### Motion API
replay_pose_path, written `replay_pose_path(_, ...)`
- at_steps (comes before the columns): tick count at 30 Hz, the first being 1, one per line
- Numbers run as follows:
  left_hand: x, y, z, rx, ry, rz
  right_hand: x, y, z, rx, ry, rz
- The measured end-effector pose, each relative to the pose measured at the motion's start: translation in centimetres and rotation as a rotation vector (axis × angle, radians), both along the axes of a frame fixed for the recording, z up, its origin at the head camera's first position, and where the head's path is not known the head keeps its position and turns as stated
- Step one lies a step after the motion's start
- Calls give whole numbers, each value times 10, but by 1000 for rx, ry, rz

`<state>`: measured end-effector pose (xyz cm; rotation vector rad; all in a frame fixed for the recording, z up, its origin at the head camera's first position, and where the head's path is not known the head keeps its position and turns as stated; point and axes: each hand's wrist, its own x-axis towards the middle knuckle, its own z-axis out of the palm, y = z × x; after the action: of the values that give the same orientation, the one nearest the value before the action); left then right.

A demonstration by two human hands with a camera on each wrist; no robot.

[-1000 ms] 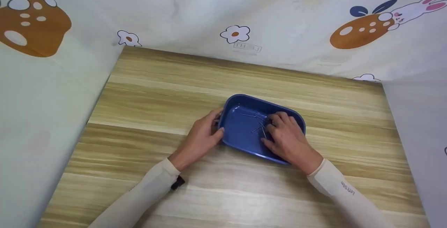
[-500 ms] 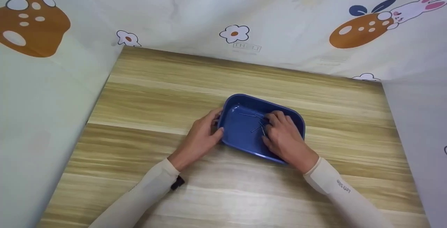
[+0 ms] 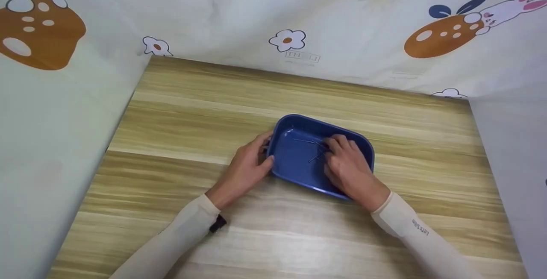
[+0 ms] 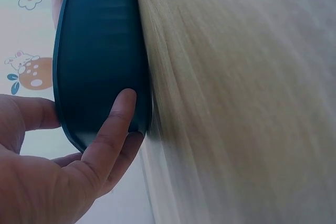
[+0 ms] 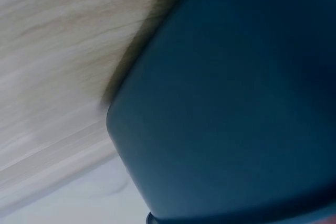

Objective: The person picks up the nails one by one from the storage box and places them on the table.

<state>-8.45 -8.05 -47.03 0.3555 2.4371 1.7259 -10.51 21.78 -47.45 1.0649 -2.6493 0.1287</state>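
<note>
A blue rectangular tray (image 3: 295,170) with rounded corners stands on the table. Thin dark nails (image 3: 304,141) lie loose on its floor, some crossing one another. My left hand (image 3: 248,165) grips the tray's left end, thumb at the rim. In the left wrist view, the fingers (image 4: 107,137) of that hand spread against the tray's outer wall (image 4: 102,51). Reaching inside the tray's right half, my right hand (image 3: 348,165) has its fingers curled and thumb drawn in at the nails, pinching among them. Its fingertips are largely hidden. Only the tray's outer wall (image 5: 220,114) fills most of the right wrist view.
The wood-grain table (image 3: 192,99) extends around the tray on all sides. A white printed sheet (image 3: 239,14) rises behind the table's back edge, with pale walls at left and right. A small black object (image 3: 217,223) sits under the left forearm.
My right hand has shifted slightly left, and its thumb has closed in toward the fingers. A nail seen beside the thumb before is now out of sight. The left hand and tray stay put.
</note>
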Motion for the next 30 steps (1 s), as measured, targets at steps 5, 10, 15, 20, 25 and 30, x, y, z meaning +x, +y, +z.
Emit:
replay_pose_path(5,1,0,0,10,-3,0,2,2,4,-4,-3,-5)
replay_pose_path(10,0,0,0,24,-2,1,3,6,13,-37,-21,-14)
replay_pose_path(15,1,0,-1,38,-4,1,4,13,25,-84,-17,-33)
replay_pose_path(20,1,0,-1,53,2,3,5,19,37,-129,3,-49)
replay_pose_path(25,1,0,-1,25,13,6,5,25,44,-137,9,-69)
replay_pose_path(30,1,0,-1,21,11,5,7,32,49,-145,11,-84)
